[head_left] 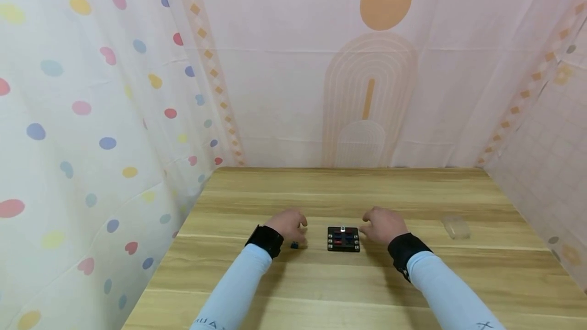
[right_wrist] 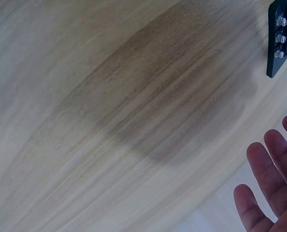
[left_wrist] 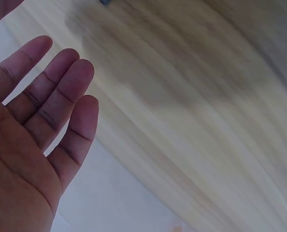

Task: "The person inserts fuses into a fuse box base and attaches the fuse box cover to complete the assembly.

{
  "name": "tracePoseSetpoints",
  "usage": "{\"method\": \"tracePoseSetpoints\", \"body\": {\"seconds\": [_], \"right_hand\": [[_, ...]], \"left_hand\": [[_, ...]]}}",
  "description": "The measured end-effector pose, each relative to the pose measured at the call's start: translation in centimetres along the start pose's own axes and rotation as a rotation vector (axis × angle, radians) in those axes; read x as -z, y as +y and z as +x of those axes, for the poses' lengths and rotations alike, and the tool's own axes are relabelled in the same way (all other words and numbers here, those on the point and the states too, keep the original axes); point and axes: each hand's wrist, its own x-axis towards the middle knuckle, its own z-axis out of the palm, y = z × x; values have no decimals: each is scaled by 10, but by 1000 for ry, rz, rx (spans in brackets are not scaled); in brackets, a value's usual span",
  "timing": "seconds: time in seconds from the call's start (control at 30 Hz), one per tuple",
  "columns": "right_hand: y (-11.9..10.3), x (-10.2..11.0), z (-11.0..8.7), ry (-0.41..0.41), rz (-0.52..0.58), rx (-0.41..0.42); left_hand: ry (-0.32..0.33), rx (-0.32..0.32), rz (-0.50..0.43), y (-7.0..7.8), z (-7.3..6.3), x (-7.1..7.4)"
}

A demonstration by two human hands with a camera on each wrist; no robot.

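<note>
A black fuse block (head_left: 343, 240) with red and blue blade fuses and silver screws along its sides lies flat on the wooden table. Its screw-lined edge (right_wrist: 278, 43) shows at the upper right of the right wrist view. To its left my left hand (head_left: 289, 225) hovers with loosely bent, parted fingers, holding nothing. Under that hand lies a small dark blue piece (head_left: 294, 245), only a tip of which enters the top of the left wrist view. My right hand (head_left: 385, 225) is beside the block's right edge, its fingers (right_wrist: 262, 164) relaxed and gripping nothing.
A clear plastic cover (head_left: 456, 227) lies on the table (head_left: 412, 289) to the right. Patterned curtains (head_left: 284, 90) hang behind the table's far edge and along both sides. Each wrist wears a black band.
</note>
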Motion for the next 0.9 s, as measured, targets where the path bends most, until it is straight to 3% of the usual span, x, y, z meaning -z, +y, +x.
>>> {"method": "tracePoseSetpoints", "body": {"seconds": [0.4, 0.9], "right_hand": [[1, 0, -2, -13, -1, -11], [-7, 1, -4, -20, -20, -4]], "left_hand": [[-20, 4, 27, -12, -12, -3], [9, -57, 62, -13, -15, -7]]}}
